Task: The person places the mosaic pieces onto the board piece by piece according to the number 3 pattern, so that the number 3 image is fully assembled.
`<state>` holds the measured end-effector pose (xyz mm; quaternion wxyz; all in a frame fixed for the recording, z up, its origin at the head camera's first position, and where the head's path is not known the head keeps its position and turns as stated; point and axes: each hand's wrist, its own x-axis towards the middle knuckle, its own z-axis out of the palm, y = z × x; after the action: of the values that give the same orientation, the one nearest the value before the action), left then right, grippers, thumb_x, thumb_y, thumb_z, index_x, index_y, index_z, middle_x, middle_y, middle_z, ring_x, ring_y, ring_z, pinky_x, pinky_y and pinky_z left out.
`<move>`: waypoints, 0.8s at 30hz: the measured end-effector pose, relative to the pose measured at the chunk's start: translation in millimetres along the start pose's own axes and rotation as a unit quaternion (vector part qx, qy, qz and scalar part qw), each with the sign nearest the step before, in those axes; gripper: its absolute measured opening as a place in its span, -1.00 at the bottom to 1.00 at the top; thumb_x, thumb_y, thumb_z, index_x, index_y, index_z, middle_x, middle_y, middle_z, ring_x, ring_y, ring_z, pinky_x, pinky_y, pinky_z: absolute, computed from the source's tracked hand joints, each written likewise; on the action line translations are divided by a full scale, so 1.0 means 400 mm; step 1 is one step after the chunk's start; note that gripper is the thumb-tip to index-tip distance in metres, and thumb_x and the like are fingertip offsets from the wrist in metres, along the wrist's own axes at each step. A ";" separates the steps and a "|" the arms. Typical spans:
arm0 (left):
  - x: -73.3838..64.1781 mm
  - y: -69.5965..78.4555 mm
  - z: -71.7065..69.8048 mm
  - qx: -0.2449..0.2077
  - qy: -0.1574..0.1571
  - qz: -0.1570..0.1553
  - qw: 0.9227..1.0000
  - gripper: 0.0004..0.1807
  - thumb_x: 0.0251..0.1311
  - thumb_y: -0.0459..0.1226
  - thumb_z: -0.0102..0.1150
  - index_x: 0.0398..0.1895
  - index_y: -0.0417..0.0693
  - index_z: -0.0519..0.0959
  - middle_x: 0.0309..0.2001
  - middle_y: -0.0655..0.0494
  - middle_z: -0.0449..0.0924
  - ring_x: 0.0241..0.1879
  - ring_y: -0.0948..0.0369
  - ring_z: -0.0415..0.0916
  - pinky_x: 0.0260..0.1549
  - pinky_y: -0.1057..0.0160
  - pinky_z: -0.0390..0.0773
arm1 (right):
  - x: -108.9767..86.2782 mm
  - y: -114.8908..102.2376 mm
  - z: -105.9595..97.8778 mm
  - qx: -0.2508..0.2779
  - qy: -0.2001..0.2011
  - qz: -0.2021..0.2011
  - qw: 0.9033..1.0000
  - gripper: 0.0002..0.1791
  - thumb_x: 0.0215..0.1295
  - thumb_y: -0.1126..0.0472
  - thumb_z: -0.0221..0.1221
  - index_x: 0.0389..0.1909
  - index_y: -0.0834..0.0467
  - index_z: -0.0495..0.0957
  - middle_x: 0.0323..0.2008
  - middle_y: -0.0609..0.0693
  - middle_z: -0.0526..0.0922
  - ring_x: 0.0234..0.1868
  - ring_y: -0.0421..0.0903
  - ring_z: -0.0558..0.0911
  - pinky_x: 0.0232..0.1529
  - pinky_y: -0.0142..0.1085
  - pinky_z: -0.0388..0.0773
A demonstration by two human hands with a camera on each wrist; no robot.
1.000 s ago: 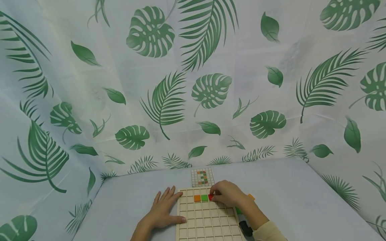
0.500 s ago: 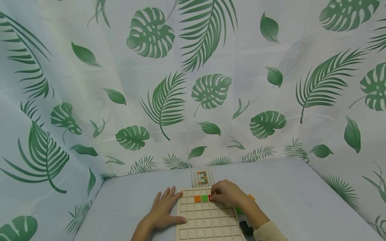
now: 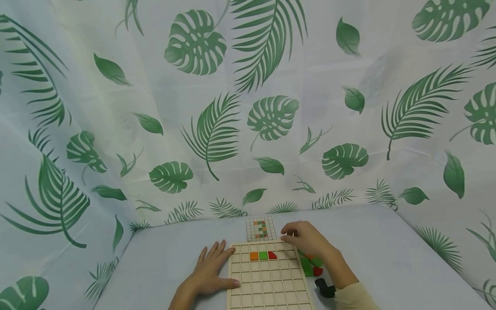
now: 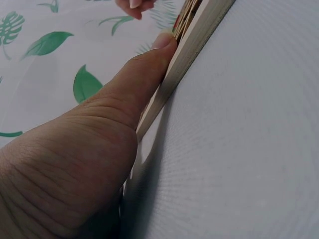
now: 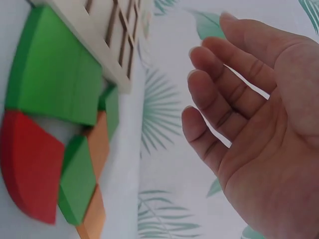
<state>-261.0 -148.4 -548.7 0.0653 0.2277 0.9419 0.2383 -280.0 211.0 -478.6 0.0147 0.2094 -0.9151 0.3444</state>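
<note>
My left hand (image 3: 211,269) rests at the left edge of a wooden grid board (image 3: 267,284), fingers spread; its thumb (image 4: 144,69) touches the rim in the left wrist view. In one row of the board lie an orange square tile (image 3: 253,256), a green square tile (image 3: 263,255) and a red quarter-round tile (image 3: 272,255). My right hand (image 3: 308,239) hovers over the board's far right corner, fingers loosely bent and holding nothing. Below it in the right wrist view are a red quarter-round tile (image 5: 32,167), green tiles (image 5: 55,69) and orange tiles (image 5: 98,147) on the table.
A small pattern card (image 3: 260,228) with coloured squares lies behind the board. A black object (image 3: 324,288) sits beside the right forearm, its kind unclear. Leaf-printed cloth (image 3: 248,107) hangs around the pale table (image 3: 174,241).
My right hand has let go of the red quarter-round tile and moved up and to the right. That tile now shows fully, as do more loose tiles. The left hand has stayed put.
</note>
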 end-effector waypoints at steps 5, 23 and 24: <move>-0.002 0.002 0.000 -0.003 0.001 0.003 1.000 0.16 -0.05 0.51 0.31 0.61 0.26 0.25 0.69 -0.11 -0.05 0.68 -0.20 -0.17 0.54 -0.45 -0.36 | -0.007 0.008 -0.021 0.008 0.007 0.022 1.000 -0.79 0.46 0.10 0.29 -0.04 0.12 0.74 -0.31 -0.17 0.68 -0.31 -0.18 0.56 -0.30 -0.33 0.57; -0.006 0.009 -0.003 -0.002 0.003 0.006 1.000 0.17 -0.04 0.50 0.31 0.62 0.23 0.24 0.69 -0.13 -0.04 0.67 -0.20 -0.16 0.53 -0.46 -0.33 | -0.022 0.031 -0.046 -0.009 -0.002 0.070 0.998 -0.76 0.41 0.14 0.33 -0.02 0.18 0.72 -0.32 -0.12 0.66 -0.35 -0.16 0.54 -0.34 -0.33 0.55; -0.005 0.008 -0.003 -0.002 0.003 0.005 1.000 0.16 -0.04 0.50 0.31 0.62 0.24 0.24 0.69 -0.12 -0.04 0.67 -0.19 -0.16 0.53 -0.46 -0.33 | -0.023 0.031 -0.048 -0.009 -0.003 0.069 0.998 -0.76 0.40 0.16 0.33 -0.02 0.18 0.72 -0.32 -0.12 0.66 -0.35 -0.16 0.53 -0.34 -0.33 0.55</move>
<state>-258.1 -147.4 -546.3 0.0620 0.2318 0.9404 0.2410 -278.7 234.9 -473.4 -0.0101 0.1467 -0.9306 0.3353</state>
